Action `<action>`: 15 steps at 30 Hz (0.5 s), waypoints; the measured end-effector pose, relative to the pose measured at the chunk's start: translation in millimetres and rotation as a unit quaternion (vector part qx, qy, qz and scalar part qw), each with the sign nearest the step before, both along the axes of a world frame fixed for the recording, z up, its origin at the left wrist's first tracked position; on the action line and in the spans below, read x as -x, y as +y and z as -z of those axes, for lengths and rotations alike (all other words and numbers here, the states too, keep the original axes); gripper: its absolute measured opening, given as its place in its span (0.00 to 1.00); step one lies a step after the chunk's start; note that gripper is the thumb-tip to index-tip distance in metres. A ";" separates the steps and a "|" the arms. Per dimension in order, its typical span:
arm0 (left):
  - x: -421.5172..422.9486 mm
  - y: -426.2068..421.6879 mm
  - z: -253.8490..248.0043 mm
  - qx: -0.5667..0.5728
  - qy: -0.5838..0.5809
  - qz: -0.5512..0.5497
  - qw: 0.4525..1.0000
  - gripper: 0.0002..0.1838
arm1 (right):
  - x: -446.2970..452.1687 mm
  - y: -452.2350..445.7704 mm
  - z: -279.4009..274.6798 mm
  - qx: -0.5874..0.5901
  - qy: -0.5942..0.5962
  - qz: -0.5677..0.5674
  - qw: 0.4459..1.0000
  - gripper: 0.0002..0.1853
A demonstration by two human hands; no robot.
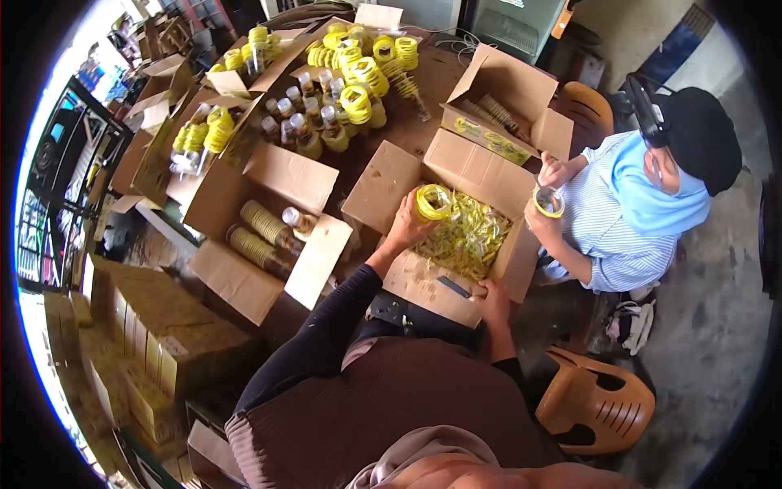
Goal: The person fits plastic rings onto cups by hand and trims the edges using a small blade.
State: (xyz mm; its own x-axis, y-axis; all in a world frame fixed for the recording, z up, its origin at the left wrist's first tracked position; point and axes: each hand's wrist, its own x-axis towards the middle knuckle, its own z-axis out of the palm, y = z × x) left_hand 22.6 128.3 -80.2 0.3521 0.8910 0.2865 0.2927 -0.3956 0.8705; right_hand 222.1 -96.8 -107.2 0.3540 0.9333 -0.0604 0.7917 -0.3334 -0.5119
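My left hand (405, 224) is wrapped round a round, clear container with a yellow rim (433, 202), its open end facing up. It is held over the left part of an open cardboard box (417, 275). Inside that box lies a heap of yellow and clear plastic scraps (468, 236). At the box's near flap, my right hand (492, 303) is closed on a knife with a dark, flat blade (454, 286), which points left. My fingers hide its handle.
A person (627, 196) at the right holds a similar yellow-rimmed container (549, 202). Another open box (261, 285) at the left holds stacked rings and a jar. Capped bottles (300, 122) and yellow ring stacks (366, 75) crowd the table's back. An orange chair (607, 403) stands behind right.
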 end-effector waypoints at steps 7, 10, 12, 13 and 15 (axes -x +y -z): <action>-11.6 -36.8 42.1 0.030 0.100 -0.058 0.993 0.43 | -11.3 -7.4 -2.4 -0.028 -0.003 -0.097 0.995 0.21; -13.6 -49.5 48.5 0.010 0.098 -0.077 0.992 0.43 | -15.3 -5.7 -3.2 -0.033 -0.001 -0.125 0.992 0.20; -14.0 -55.7 44.2 0.005 0.091 -0.077 0.993 0.43 | -22.0 -0.3 2.3 -0.015 -0.012 -0.151 0.988 0.20; -14.1 -58.3 37.4 0.014 0.096 -0.074 0.993 0.43 | -25.1 3.5 2.4 -0.029 -0.021 -0.155 0.987 0.18; -14.8 -59.0 31.8 0.032 0.099 -0.072 0.992 0.42 | -28.6 13.1 -1.5 0.005 0.004 -0.157 0.988 0.17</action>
State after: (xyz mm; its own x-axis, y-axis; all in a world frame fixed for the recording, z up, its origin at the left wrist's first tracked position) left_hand 37.4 69.3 -112.1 0.2638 0.9501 0.1664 0.5091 -0.2837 0.8126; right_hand 250.6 -83.6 -105.7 0.0469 0.9964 -0.0712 0.8531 -0.0770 -0.5160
